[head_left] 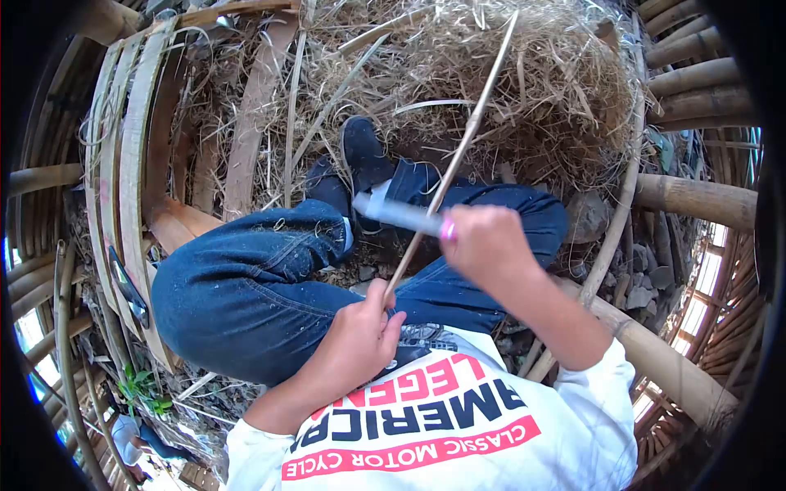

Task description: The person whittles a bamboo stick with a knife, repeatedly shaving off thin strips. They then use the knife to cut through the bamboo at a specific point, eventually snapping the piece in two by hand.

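Observation:
A long thin bamboo strip (463,151) runs from near my lap up towards the pile of shavings. Its lower end is gripped by my left hand (360,335), with the fingers wrapped round it. My right hand (487,245) is closed on the pink-edged handle of a knife. The knife's blade (397,214), blurred by motion, points left and crosses over the strip. Whether the blade touches the strip I cannot tell.
Dry shavings (540,74) are heaped beyond my shoes (364,151). Long pale slats (135,164) stand at the left. A thick bamboo pole (663,360) lies at the right, near bamboo walls. Stones (643,290) lie beside my knee.

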